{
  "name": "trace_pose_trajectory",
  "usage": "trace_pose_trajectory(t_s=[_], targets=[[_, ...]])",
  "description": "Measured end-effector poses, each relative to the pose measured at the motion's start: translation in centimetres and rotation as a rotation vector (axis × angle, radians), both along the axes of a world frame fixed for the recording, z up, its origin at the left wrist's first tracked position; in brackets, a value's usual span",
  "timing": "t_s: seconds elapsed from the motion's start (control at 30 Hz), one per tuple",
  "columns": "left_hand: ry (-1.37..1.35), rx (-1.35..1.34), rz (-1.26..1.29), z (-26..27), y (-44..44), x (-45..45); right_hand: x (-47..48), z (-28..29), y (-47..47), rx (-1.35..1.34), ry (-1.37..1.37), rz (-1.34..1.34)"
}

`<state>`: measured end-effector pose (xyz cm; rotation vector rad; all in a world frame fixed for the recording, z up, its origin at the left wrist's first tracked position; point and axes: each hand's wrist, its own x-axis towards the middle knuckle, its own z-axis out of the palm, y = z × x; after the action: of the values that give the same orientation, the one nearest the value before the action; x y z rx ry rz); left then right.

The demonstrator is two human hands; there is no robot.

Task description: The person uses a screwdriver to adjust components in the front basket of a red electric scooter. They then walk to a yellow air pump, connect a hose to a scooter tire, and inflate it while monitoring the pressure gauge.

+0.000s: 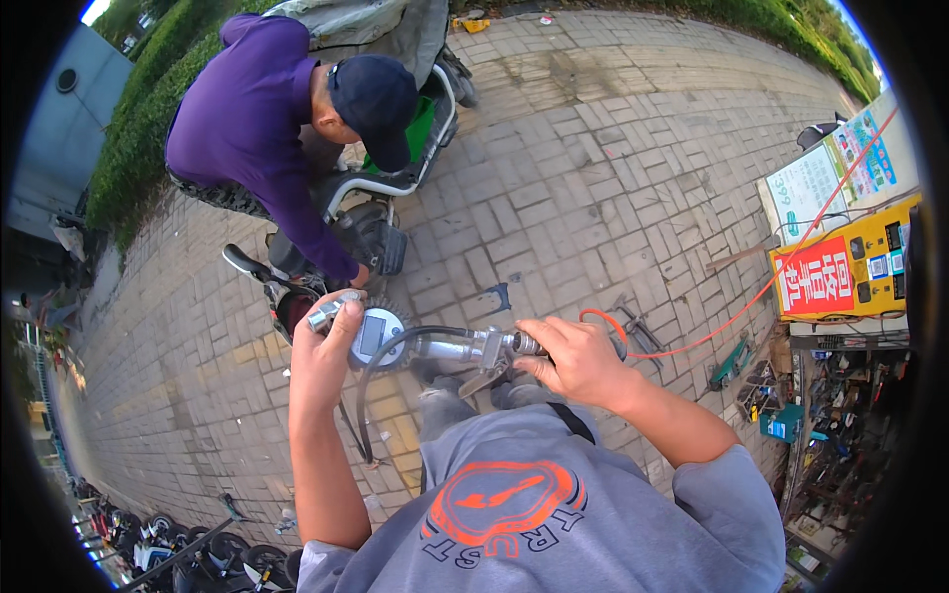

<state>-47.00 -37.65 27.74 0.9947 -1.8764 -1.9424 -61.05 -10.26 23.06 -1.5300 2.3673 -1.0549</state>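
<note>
A digital tire inflator gauge (378,337) with a round white face and a metal body is held between my two hands, above the paving. My left hand (326,341) grips the metal chuck (334,311) at the end of the short black hose (363,415), beside the gauge's face. On the other side, my right hand (574,359) closes around the metal coupling (525,343) at the inflator's inlet. The lever (478,379) hangs below the body. An orange air hose (693,348) runs from beside my right hand toward the yellow machine.
A person in a purple shirt (245,111) bends over a scooter (385,185) at upper left, one hand low beside it. A yellow machine (845,263) and cluttered tool shelves (845,430) stand at right. Metal tools (639,330) lie on the paving. Parked two-wheelers (222,552) line the lower left.
</note>
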Motion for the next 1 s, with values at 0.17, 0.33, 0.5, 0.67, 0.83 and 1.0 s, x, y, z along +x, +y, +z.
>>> trace_pose_trajectory(t_s=[0.17,0.33,0.5,0.67,0.83,1.0], targets=[[0.047,-0.204,-0.08,-0.6,0.6,0.9,-0.1,0.9,0.2,0.031,-0.186,0.042],[0.17,-0.394,-0.219,-0.1,-0.6,1.5,-1.0,1.9,0.4,0.279,-0.924,0.195],[0.273,-0.441,-0.417,0.3,1.8,-0.9,-1.5,-0.5,-0.5,0.176,-0.966,0.432],[0.335,-0.598,-0.587,0.2,4.3,-2.2,-1.5,-1.5,-2.6,0.651,-1.312,0.507],[0.149,-0.155,-0.112,-2.7,4.3,-0.8,-1.0,-3.2,-1.6,0.672,-1.199,0.398],[0.254,0.04,-0.051,-4.6,2.9,-0.2,0.0,-4.2,-0.3,0.485,-1.15,0.358]])
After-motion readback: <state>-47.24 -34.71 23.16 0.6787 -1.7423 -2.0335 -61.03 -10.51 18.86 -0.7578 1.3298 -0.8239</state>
